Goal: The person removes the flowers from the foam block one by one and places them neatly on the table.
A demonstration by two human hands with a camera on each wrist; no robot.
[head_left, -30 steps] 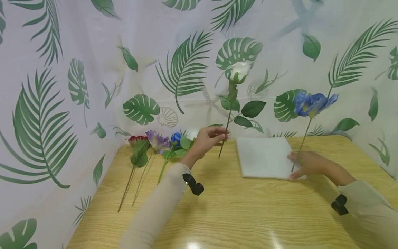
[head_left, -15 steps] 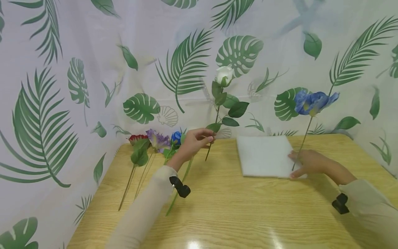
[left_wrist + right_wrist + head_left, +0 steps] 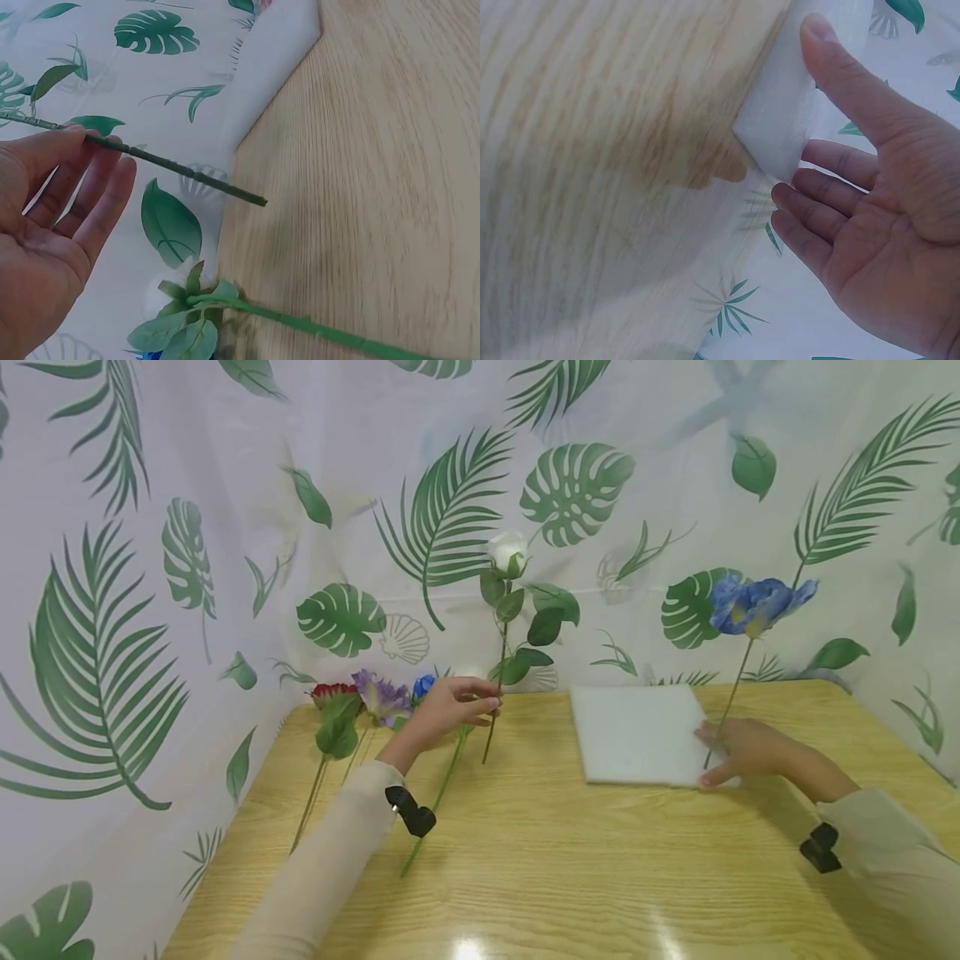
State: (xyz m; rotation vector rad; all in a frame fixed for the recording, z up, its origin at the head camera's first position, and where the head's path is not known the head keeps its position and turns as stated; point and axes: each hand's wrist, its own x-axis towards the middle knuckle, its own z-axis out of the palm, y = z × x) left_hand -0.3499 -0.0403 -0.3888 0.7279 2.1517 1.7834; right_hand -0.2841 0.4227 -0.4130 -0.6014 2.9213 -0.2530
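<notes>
A white rose [image 3: 508, 556] with green leaves stands nearly upright in my left hand [image 3: 450, 706], which pinches its stem between thumb and fingers. In the left wrist view, the cut end of that stem [image 3: 195, 174] sticks out free past the fingertips, above the tabletop. My right hand [image 3: 757, 752] holds the right edge of a flat white foam block [image 3: 637, 735]. Thumb and fingers lie apart along the foam's edge in the right wrist view. Beside that hand a blue flower [image 3: 757, 607] stands tall, its stem reaching down to the block; the hand partly obscures the stem's foot.
Left on the wooden table [image 3: 570, 877] lie a red flower [image 3: 333, 695], a purple flower [image 3: 382, 700] and a blue rose [image 3: 422, 686]. A green stem [image 3: 438, 793] lies below my left hand. A leaf-patterned curtain [image 3: 450, 410] hangs behind and at the left.
My left hand has moved left with the white rose, away from the foam block and slightly down. My right hand, the block and the blue flower have stayed in place.
</notes>
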